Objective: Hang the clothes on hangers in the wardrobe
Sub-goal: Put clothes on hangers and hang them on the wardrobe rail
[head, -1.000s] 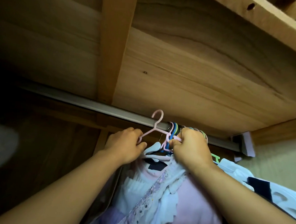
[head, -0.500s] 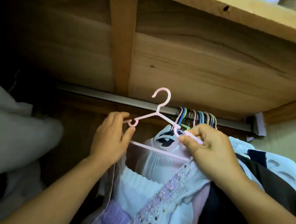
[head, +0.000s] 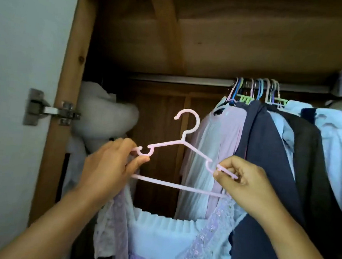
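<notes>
A pink plastic hanger (head: 177, 143) is held in the air below the wardrobe rail (head: 179, 79), its hook free of the rail. My left hand (head: 112, 165) pinches the hanger's left end together with a strap of the lilac and white dress (head: 165, 239). My right hand (head: 241, 181) pinches the right end, where the dress's floral lace strap runs up to my fingers. The dress hangs below the hanger's bar.
Several garments (head: 264, 155) hang on coloured hangers at the rail's right end: a pale lilac dress, a navy jacket, light blue shirts. A white bundle (head: 103, 115) sits at the wardrobe's left. The door hinge (head: 47, 109) is on the left frame.
The pink hanger with the dress has come off the rail and moved down and left, away from the other hangers. Both hands kept their hold. The camera tilted down.
</notes>
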Action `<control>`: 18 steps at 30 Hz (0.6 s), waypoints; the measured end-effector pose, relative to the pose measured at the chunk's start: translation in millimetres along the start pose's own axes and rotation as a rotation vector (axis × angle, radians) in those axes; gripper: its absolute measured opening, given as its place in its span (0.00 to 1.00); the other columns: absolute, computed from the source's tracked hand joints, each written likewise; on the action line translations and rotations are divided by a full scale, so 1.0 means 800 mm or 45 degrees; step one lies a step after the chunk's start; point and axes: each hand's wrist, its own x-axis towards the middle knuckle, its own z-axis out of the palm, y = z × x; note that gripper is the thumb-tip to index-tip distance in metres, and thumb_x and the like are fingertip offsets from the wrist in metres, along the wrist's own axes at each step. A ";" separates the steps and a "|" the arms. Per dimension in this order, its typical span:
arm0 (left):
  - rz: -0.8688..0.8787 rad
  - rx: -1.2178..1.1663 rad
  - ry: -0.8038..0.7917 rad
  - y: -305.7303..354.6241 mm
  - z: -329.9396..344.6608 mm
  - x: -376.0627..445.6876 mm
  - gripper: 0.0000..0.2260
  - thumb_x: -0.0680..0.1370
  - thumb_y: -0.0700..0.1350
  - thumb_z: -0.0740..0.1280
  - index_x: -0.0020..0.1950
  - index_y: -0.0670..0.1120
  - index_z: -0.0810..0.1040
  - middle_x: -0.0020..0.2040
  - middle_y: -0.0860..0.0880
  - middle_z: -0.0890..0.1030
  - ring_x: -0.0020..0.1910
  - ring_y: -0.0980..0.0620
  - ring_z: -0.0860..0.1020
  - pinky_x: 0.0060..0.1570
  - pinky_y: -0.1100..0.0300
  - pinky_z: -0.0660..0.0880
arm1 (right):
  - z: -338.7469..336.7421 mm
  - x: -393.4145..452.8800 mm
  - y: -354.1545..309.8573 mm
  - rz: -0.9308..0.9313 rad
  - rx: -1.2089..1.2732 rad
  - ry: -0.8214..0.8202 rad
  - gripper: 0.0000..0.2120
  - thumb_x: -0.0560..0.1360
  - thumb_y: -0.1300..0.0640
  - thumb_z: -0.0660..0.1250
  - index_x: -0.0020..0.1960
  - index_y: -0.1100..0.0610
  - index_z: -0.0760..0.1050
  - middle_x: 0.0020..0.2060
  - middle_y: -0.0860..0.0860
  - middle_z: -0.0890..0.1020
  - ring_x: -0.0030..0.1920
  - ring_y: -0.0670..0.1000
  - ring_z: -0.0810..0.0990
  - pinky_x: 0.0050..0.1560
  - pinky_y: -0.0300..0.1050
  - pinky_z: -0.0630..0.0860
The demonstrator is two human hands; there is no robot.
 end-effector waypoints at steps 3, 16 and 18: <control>-0.072 0.090 -0.006 0.004 -0.059 -0.072 0.13 0.71 0.63 0.57 0.39 0.54 0.67 0.32 0.59 0.66 0.34 0.53 0.68 0.27 0.62 0.57 | 0.042 -0.049 -0.014 0.007 0.119 -0.040 0.06 0.69 0.58 0.72 0.40 0.50 0.76 0.30 0.45 0.77 0.29 0.45 0.71 0.31 0.37 0.70; -0.696 0.658 -0.300 0.060 -0.347 -0.344 0.17 0.69 0.68 0.62 0.33 0.55 0.65 0.26 0.60 0.66 0.29 0.55 0.73 0.27 0.70 0.60 | 0.215 -0.258 -0.155 0.047 0.896 -0.516 0.09 0.64 0.65 0.77 0.36 0.58 0.76 0.29 0.49 0.78 0.29 0.41 0.73 0.31 0.27 0.69; -0.752 0.729 -0.277 0.063 -0.397 -0.384 0.18 0.68 0.69 0.59 0.31 0.56 0.63 0.24 0.60 0.66 0.24 0.56 0.72 0.23 0.66 0.63 | 0.237 -0.288 -0.197 -0.007 1.012 -0.634 0.10 0.63 0.63 0.77 0.34 0.56 0.76 0.29 0.47 0.78 0.29 0.42 0.72 0.31 0.27 0.69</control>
